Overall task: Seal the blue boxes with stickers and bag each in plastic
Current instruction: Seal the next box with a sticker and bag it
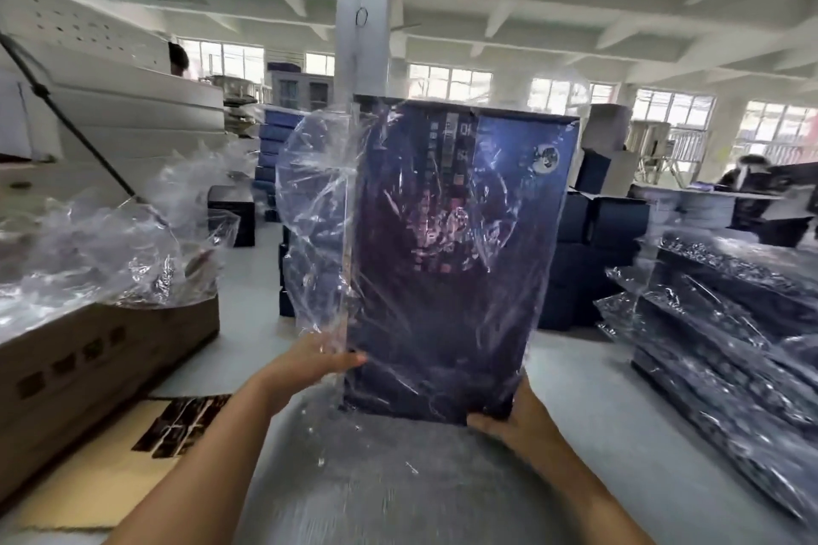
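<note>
Two hands hold a blue box [456, 235] upright inside a plastic bag [314, 199] — left hand [318, 361] grips its lower-left edge, right hand [509, 420] clasps the bottom-right corner.

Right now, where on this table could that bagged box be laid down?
Best is the bare grey table under the box, between the flat cardboard on the left and the bagged stack on the right. The carton of bags crowds the left; stacked boxes crowd the far side.

Both hands, left hand [325, 356] and right hand [509, 418], hold blue box [451, 257] upright (inside plastic bag [316, 199])
</note>
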